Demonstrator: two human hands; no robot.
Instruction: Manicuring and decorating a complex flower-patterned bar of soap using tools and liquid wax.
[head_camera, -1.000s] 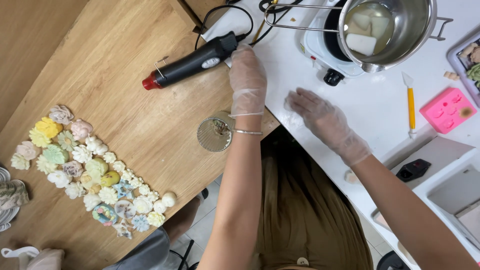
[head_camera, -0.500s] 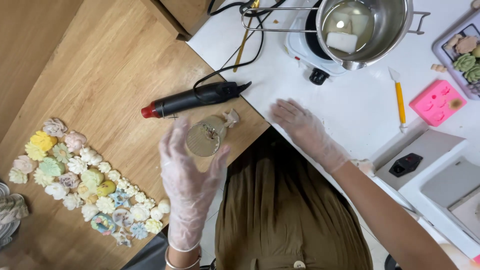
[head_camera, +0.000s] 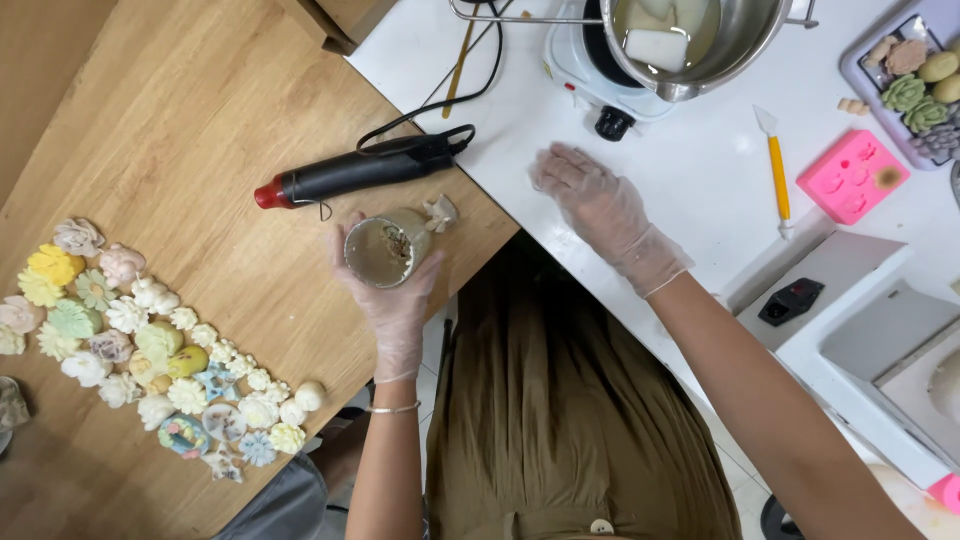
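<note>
Two gloved hands, and only one is doing the work. The left hand (head_camera: 392, 300) is wrapped around a small round cup (head_camera: 385, 250), fingers curled up its sides, the open mouth tipped toward the camera so you can see brownish residue inside. It sits just left of centre in the frame, right at the edge of the wooden surface (head_camera: 180, 130), with a little pale moulded piece (head_camera: 440, 211) touching its upper right rim. The right hand (head_camera: 600, 205) is flat and spread, palm down on the white surface (head_camera: 700, 170), holding nothing.

If the cup is about to be lifted, I'd say keep the grip low and even around the wall and level it out before moving, since anything loose inside will slide toward the tilted mouth. That little piece at the rim looks likely to get knocked off the edge, so ease away from it.

Just above the cup lies a black heat gun with a red nozzle (head_camera: 355, 172), cord trailing to the upper middle. Upper right there's a steel pot with pale blocks (head_camera: 690, 30) on a small white hotplate (head_camera: 590, 75). The wax flowers (head_camera: 130, 330) at lower left are well apart.
</note>
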